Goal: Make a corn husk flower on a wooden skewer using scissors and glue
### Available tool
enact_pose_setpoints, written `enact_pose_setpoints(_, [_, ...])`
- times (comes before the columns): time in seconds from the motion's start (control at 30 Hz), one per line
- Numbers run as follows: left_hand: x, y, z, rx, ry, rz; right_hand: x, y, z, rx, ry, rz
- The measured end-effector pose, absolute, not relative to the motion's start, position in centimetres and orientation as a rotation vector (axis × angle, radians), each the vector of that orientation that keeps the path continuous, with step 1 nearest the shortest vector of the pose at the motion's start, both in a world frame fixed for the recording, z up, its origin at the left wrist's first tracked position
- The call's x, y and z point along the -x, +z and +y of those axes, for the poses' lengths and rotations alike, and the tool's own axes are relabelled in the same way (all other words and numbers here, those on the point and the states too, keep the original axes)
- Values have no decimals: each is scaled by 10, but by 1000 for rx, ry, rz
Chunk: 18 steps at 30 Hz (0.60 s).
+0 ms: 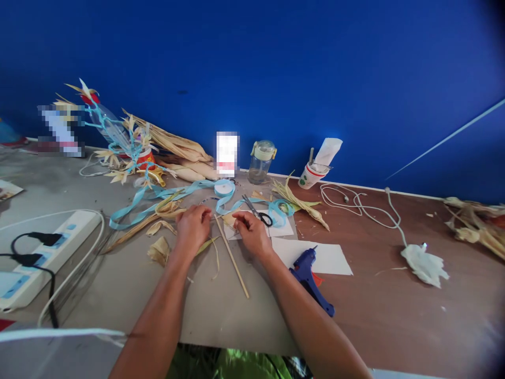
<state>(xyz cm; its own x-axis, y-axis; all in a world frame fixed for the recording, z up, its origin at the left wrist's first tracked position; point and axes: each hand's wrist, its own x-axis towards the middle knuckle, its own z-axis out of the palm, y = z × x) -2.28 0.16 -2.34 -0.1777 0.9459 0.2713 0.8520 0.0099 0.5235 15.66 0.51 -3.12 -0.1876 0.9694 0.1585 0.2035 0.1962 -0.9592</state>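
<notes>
On the table (355, 326), both hands (223, 226) pinch a thin stick (232, 252) slanting toward the person's right.

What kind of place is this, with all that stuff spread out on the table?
Most likely a home or small workshop craft table. Dried corn husks lie in heaps, a blue glue gun rests on white paper, and light blue ribbon and scissors sit by the person's hands.
</notes>
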Motion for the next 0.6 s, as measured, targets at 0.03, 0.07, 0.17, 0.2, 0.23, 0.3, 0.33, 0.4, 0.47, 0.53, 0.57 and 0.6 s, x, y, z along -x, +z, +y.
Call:
enact_pose_setpoints(0.03, [23, -24, 1, -1938, 843, 2138, -157, -32, 5, 1159, 1063, -1572])
enact_pose_setpoints(0.07, [24, -25, 1, -1962, 804, 2157, -157, -32, 6, 1171, 1047, -1564])
enact_pose_setpoints(0.17, [24, -24, -1, -2012, 735, 2182, -157, -34, 8, 1181, 1019, -1553])
enact_pose_setpoints(0.2, [24, -23, -2, -2029, 713, 2183, -158, -34, 8, 1182, 1015, -1557])
enact_pose_setpoints(0.23, [24, -23, -3, -2053, 684, 2174, -158, -34, 8, 1184, 1010, -1562])
enact_pose_setpoints(0.3, [26, -22, -7, -2113, 592, 2129, -159, -34, 8, 1191, 1002, -1570])
enact_pose_setpoints(0.33, [27, -22, -9, -2148, 532, 2095, -159, -34, 8, 1196, 998, -1569])
enact_pose_setpoints(0.4, [31, -21, -14, -2212, 421, 2029, -159, -33, 8, 1202, 989, -1561])
enact_pose_setpoints(0.47, [34, -21, -17, -2286, 368, 1973, -159, -33, 9, 1205, 989, -1560])
enact_pose_setpoints(0.53, [35, -20, -18, -2319, 345, 1979, -159, -33, 9, 1207, 998, -1567])
enact_pose_setpoints(0.57, [34, -19, -18, -2312, 356, 1995, -159, -34, 9, 1208, 1002, -1570])
enact_pose_setpoints(0.6, [34, -18, -16, -2284, 391, 2017, -159, -34, 9, 1210, 1004, -1573])
